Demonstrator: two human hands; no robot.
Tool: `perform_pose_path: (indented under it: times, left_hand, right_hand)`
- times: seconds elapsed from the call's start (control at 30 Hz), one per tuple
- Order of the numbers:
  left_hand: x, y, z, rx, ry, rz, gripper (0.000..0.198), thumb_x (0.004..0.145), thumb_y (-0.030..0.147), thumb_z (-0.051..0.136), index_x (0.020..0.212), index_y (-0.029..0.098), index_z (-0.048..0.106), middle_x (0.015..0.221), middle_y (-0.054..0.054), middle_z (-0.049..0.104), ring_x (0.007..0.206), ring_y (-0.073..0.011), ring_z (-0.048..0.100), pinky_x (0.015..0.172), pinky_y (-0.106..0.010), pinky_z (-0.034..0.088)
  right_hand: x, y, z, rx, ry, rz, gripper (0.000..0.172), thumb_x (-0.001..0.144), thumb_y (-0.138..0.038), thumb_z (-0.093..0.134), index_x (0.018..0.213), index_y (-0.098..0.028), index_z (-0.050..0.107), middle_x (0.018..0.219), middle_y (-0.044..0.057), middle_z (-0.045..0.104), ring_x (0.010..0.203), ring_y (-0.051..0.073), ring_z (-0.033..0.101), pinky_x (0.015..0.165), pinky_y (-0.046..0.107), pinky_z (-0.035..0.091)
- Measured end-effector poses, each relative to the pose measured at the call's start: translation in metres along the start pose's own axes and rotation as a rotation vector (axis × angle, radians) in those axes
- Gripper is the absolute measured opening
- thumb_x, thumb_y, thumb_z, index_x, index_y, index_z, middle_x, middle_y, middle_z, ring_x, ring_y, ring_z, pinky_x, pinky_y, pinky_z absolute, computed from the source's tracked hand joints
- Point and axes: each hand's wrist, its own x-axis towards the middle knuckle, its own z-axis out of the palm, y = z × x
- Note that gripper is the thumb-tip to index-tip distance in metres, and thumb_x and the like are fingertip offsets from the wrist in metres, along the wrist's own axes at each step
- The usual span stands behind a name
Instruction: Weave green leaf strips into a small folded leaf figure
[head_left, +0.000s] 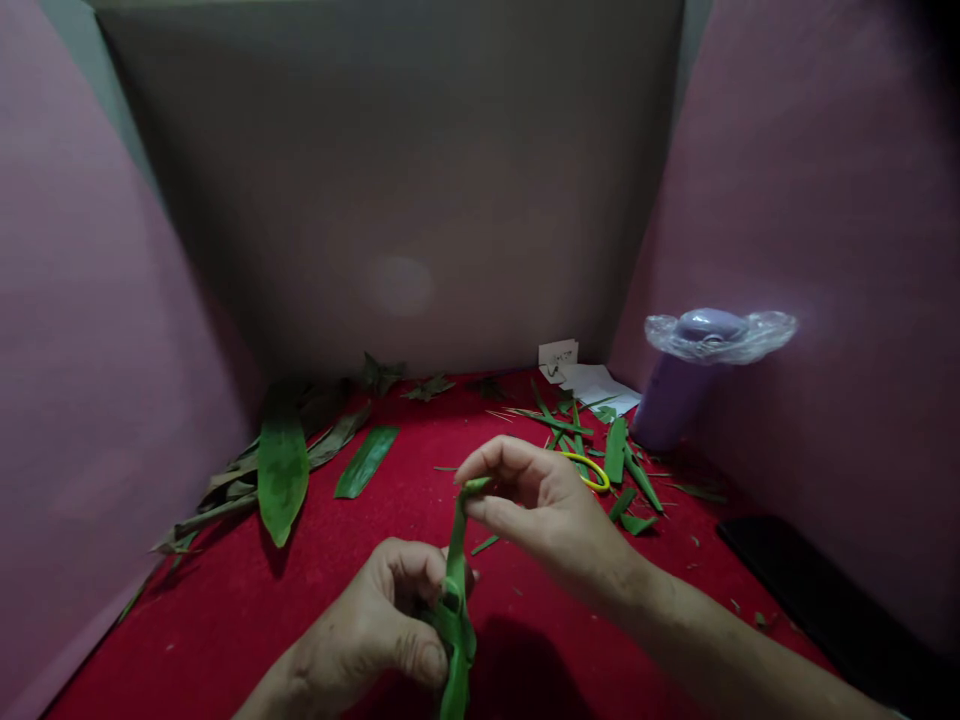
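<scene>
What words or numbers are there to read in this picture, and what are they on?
None can be read.
The small white card at the back: dark marks, too small and blurred to read.
The white papers, purple fan and green leaf strip pinched by the left hand and right hand: no writing visible.

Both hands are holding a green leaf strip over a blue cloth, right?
Not quite. The head view shows the cloth is red, not blue. The left hand and right hand do both hold the green leaf strip.
</scene>
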Motion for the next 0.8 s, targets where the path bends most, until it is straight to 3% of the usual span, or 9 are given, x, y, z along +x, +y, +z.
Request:
perform_pose_path:
  times: [0.1,0.3,0.53,0.8]
  left_hand:
    - [0.0,0.007,0.003,0.019,0.003,0.029,0.028,0.041,0.016,0.085,0.06,0.014,0.065,0.057,0.002,0.061,0.044,-0.0064,0.048,0.041,-0.018,0.032]
    - [0.0,0.012,0.001,-0.014,0.018,0.11,0.027,0.045,0.019,0.084,0.064,0.014,0.065,0.05,0.003,0.059,0.039,-0.0056,0.044,0.039,-0.017,0.029]
    - [0.0,0.01,-0.005,-0.055,0.086,0.201,0.026,0.046,0.018,0.084,0.064,0.014,0.067,0.053,0.002,0.061,0.046,-0.0069,0.048,0.045,-0.017,0.036]
    - [-0.001,0.012,-0.007,-0.053,0.152,0.261,0.033,0.042,0.021,0.086,0.072,0.016,0.071,0.057,0.001,0.062,0.047,-0.0082,0.05,0.044,-0.018,0.037]
  right_hand:
    - [-0.006,-0.009,-0.001,-0.182,0.017,-0.094,0.014,0.076,-0.008,0.051,0.079,-0.02,0.059,0.071,-0.003,0.056,0.065,0.01,0.051,0.06,0.022,0.041]
    - [-0.017,-0.016,0.003,-0.448,-0.075,-0.373,0.019,0.076,-0.002,0.049,0.082,-0.019,0.056,0.078,0.0,0.057,0.077,0.014,0.053,0.072,0.027,0.042]
    - [-0.02,-0.007,0.009,-0.63,-0.12,-0.446,0.012,0.08,-0.009,0.047,0.083,-0.018,0.054,0.076,0.002,0.056,0.071,0.015,0.051,0.068,0.029,0.039]
    - [-0.016,0.002,0.012,-0.739,-0.08,-0.566,0.017,0.085,-0.009,0.04,0.091,-0.017,0.054,0.078,0.004,0.059,0.07,0.016,0.052,0.065,0.03,0.037]
